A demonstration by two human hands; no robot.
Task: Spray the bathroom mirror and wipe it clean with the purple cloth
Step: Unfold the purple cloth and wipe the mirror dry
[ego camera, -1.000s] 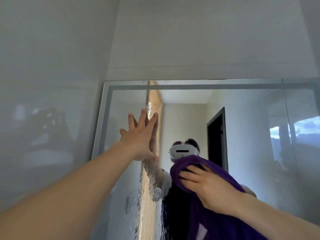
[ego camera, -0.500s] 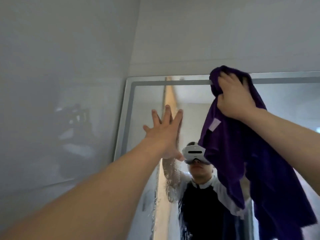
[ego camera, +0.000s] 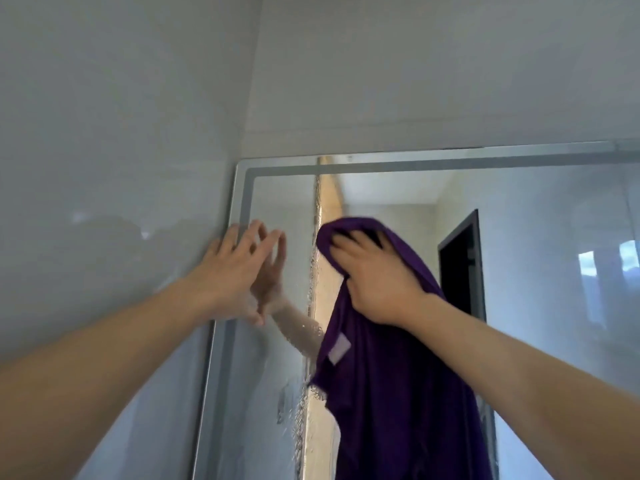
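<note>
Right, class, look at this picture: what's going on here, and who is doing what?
A person is cleaning a bathroom mirror. The right hand presses a purple cloth against the glass, and most of the cloth hangs down below it. The left hand rests with spread fingers at the mirror's left edge. Droplets show on the glass left of the cloth, so that part looks unwiped.

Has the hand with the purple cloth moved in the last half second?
Yes. The right hand has dropped with the purple cloth from the mirror's top edge to well below it.
</note>
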